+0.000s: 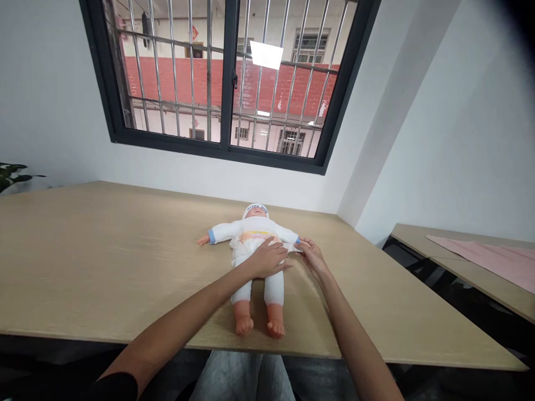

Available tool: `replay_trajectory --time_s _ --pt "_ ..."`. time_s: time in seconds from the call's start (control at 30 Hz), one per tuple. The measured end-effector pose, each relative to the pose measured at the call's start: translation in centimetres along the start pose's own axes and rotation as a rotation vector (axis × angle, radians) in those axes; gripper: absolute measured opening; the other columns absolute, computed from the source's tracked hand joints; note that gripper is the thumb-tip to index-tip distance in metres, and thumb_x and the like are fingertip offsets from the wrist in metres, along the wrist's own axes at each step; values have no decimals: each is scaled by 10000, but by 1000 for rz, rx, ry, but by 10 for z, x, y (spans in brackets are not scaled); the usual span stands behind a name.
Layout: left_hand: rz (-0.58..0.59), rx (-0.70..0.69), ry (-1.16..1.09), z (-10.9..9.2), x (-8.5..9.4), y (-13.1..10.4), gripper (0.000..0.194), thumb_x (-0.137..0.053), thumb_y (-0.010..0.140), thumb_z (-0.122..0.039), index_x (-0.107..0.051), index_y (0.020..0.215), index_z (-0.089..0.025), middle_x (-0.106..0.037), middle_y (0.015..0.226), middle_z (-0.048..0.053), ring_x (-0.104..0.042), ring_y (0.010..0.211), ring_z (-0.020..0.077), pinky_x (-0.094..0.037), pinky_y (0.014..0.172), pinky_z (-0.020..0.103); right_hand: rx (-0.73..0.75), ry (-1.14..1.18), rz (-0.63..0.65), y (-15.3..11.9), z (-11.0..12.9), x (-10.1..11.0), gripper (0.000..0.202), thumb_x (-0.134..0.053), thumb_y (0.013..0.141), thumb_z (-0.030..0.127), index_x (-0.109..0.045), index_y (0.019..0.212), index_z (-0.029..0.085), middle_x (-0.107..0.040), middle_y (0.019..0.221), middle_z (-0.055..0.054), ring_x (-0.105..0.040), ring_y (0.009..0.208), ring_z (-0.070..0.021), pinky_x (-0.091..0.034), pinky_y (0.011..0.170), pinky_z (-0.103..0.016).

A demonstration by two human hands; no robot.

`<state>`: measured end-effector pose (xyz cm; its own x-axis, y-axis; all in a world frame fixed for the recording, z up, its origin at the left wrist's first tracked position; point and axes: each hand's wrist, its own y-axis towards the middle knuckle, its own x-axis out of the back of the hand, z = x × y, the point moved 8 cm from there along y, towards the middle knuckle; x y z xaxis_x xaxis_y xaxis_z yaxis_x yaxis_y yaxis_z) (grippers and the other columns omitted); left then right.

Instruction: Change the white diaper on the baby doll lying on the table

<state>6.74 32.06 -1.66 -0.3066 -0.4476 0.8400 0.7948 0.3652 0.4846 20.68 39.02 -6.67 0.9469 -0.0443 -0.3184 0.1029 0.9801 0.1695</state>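
Doll (254, 227), one hand hidden and eyes indistinct, lies face-up on one table (125, 267). Two hands touch it: left hand (270, 259) loosely spread across its waist, right hand (313, 259) pinching its clothing (291, 247).

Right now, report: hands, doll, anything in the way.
Left hand over doll, right hand at one blue cuff. Doll face-up on table. No obstruction visible between hands and doll.

Here we are in a black sleeve (121, 385), stopping short on the left arm (184, 317) with the forearm bare below; the right arm (355, 328) shows bare too, our hands (270, 259) uncovered, and mottled, pale grey trousers (234, 379) cover our legs.
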Motion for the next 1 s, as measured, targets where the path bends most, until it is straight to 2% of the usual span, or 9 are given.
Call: replay_trajectory --time_s 0.07,0.13,0.23,0.33,0.47,0.63,0.8,1.0 --pt "22 9 9 0 -1 0 461 -244 936 -464 -599 915 -171 -666 920 35 -529 1039 180 -239 1045 416 7 5 9 1 0 0 437 -772 564 202 -555 943 175 -626 739 33 -561 591 -70 -494 567 -161" --pt "14 16 14 0 1 0 450 -248 935 -458 -593 898 -171 -662 906 36 -532 1024 181 -251 1040 414 9 12 21 1 1 -1 434 -773 564 206 -560 941 177 -626 742 34 -557 591 -69 -488 558 -159" --pt "-46 43 23 1 10 -1 434 -277 922 -473 -560 1024 -160 -618 1079 66 -479 1123 200 -270 1034 398 9 10 16 1 2 0 423 -776 559 216 -570 926 179 -632 765 30 -565 619 -76 -494 573 -169" --pt "-77 46 24 2 13 -2 468 -265 919 -494 -512 1144 -165 -537 1252 71 -362 1263 221 -222 1067 423 -4 -6 35 -1 2 -2 424 -772 567 239 -572 936 181 -640 775 22 -569 625 -83 -500 601 -193" --pt "-24 43 -11 2 4 -3 474 -213 936 -472 -508 1171 -186 -589 1195 45 -339 1293 199 -189 1085 435 11 -22 100 -4 4 -11 452 -774 575 262 -563 967 189 -639 747 27 -579 635 -89 -484 633 -201" --pt "-17 52 -19 3 3 -3 480 -207 937 -474 -500 1181 -182 -577 1218 40 -320 1310 192 -199 1087 430 60 -27 103 -7 7 -13 452 -779 577 276 -556 962 192 -613 673 46 -582 645 -101 -478 638 -200" --pt "-11 82 -29 5 4 -3 484 -205 936 -481 -472 1210 -185 -573 1229 38 -293 1326 192 -206 1085 435 19 25 72 -10 6 -13 424 -784 565 264 -535 903 201 -621 754 38 -589 680 -106 -500 588 -195" --pt "4 125 -33 6 5 -4 516 -243 922 -503 -434 1263 -166 -566 1244 55 -244 1351 196 -190 1093 434 -1 70 53 -13 7 -17 414 -776 549 241 -522 873 211 -633 802 28 -621 736 -136 -537 656 -232"
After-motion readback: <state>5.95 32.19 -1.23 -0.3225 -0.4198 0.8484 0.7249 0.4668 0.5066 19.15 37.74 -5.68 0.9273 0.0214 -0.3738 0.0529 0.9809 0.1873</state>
